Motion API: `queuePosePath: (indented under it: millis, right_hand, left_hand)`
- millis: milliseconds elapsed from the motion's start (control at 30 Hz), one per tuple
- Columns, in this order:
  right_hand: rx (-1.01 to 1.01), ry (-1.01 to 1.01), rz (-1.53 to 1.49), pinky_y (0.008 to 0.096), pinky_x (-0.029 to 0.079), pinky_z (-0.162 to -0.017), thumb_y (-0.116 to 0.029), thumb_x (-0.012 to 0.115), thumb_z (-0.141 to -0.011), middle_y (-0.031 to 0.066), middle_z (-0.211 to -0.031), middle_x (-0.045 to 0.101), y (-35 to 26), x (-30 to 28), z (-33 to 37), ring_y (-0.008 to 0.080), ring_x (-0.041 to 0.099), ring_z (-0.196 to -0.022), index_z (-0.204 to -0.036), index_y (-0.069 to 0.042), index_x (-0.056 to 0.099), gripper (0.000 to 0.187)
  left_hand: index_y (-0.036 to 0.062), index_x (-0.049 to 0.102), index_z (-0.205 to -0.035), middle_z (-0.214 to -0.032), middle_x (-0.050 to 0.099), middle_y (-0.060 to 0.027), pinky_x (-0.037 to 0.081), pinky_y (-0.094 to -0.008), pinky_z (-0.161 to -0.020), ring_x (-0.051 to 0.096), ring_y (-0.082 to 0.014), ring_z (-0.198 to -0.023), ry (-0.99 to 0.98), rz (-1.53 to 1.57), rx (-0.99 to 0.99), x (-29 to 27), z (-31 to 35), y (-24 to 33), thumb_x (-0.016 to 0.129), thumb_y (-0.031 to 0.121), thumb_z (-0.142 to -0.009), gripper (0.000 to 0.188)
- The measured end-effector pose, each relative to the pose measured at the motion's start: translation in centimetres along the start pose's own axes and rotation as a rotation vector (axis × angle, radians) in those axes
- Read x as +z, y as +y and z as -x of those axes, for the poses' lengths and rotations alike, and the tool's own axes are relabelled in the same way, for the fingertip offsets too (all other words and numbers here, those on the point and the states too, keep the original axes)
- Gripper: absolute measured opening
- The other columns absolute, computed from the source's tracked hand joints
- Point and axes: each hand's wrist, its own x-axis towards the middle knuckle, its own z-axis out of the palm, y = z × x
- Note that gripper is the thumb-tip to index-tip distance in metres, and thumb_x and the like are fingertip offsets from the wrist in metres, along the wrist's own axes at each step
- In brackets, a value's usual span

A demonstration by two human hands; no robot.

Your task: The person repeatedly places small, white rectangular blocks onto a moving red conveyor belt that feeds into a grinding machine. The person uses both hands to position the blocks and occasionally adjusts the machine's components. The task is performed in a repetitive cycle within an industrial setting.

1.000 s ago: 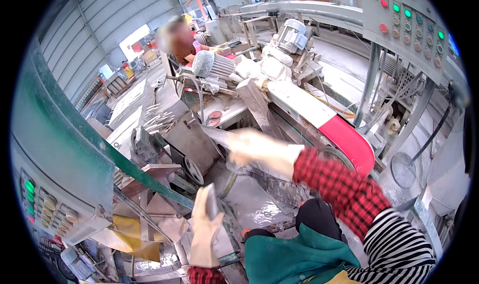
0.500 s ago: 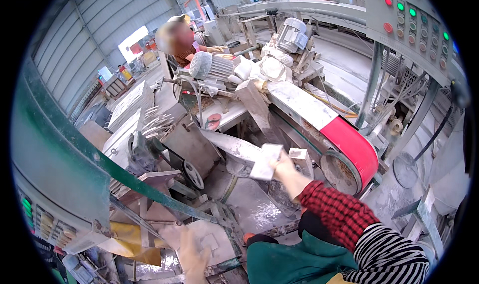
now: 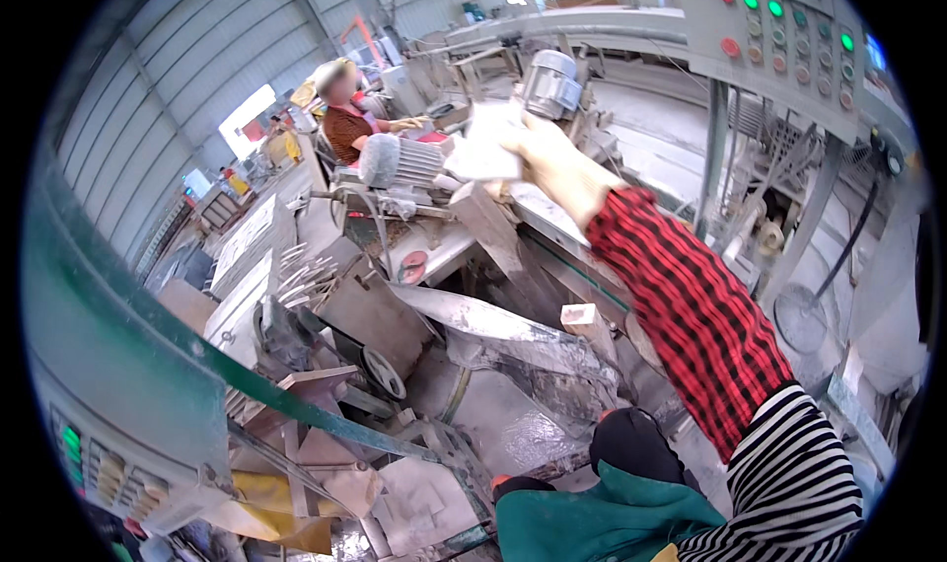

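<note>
A long machine surface (image 3: 552,222), grey with stone dust, ran from the far left toward the near right. A pale stone block (image 3: 582,317) lay at its near edge. On the far left part sat a ribbed electric motor (image 3: 400,159), with a red disc (image 3: 414,264) lying nearer.

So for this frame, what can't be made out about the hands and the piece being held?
- Left hand: not in the head view; only the right arm shows, and nothing tells where the left is.
- Right hand: gloved and stretched far out; its fingers lie behind the pale flat slab, so the grip is unclear.
- Slab: washed out and blurred; its far edge merges with the grey motor.
- Red belt: hidden by the plaid sleeve.
</note>
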Motion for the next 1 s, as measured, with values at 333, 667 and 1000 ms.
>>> queuePosePath:
  millis: [333, 667, 1000]
  right_hand:
    - [0.290, 0.840, 0.077, 0.0540, 0.057, -0.095, 0.011, 0.049, -0.084, 0.0178, -0.129, 0.062, 11.0, -18.9, 17.4, 0.0364, 0.066, -0.113, -0.140, 0.003, 0.048, 0.056]
    - [0.114, 0.629, 1.394, 0.0398, 0.054, -0.079, -0.007, 0.052, -0.088, 0.0198, -0.117, 0.065, 20.5, -33.4, 23.5, 0.0297, 0.066, -0.098, -0.139, -0.001, 0.047, 0.052]
    - [0.097, -0.157, 1.962, 0.0604, 0.050, -0.068, -0.017, 0.067, -0.072, 0.0209, -0.076, 0.070, 13.9, -28.2, 21.6, 0.0431, 0.070, -0.079, -0.101, -0.003, 0.065, 0.032]
  left_hand:
    - [0.0037, 0.060, -0.131, -0.129, 0.063, -0.0205, 0.046, -0.0517, -0.103, 0.057, -0.0388, -0.123, 0.355, -0.099, 0.223, 1.1, 2.1, 1.5, 0.066, 0.042, -0.094, 0.053]
    - [0.0036, 0.059, -0.133, -0.132, 0.062, -0.0216, 0.043, -0.0547, -0.106, 0.055, -0.0399, -0.126, 0.353, -0.056, 0.286, -0.3, 2.9, 2.8, 0.066, 0.043, -0.093, 0.057]
    - [0.0029, 0.060, -0.133, -0.133, 0.061, -0.0228, 0.040, -0.0561, -0.109, 0.054, -0.0408, -0.128, 0.325, -0.099, 0.146, -0.1, 3.2, 0.7, 0.067, 0.041, -0.093, 0.056]
